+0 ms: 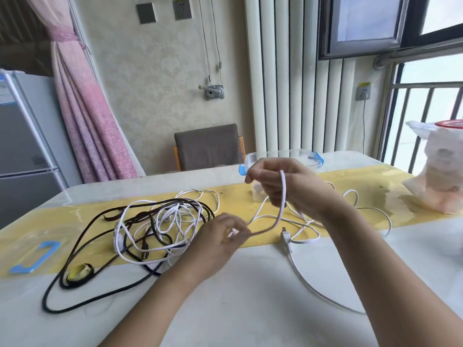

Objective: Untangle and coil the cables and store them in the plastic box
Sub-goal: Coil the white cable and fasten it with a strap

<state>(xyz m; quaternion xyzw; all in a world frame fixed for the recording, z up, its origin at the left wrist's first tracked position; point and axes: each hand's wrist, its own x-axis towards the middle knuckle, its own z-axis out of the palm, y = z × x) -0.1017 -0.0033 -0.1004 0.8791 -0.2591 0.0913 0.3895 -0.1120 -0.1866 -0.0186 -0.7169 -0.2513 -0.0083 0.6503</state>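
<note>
A tangle of white and black cables (160, 229) lies on the yellow runner at centre left. My right hand (283, 186) is raised above the table and holds a flat white cable (281, 206) that hangs in a loop. My left hand (220, 236) pinches the lower end of that same cable just right of the tangle. Another white cable with a plug (285, 237) trails over the table to the right. The clear plastic box (258, 194) with blue clips stands behind my right hand, mostly hidden by it.
A blue clip piece (37, 256) lies at the left on the runner. A black cable loops round a yellow tape roll (80, 271) at front left. A white plastic bag (441, 176) stands at the right edge. A chair (208, 146) sits beyond the table.
</note>
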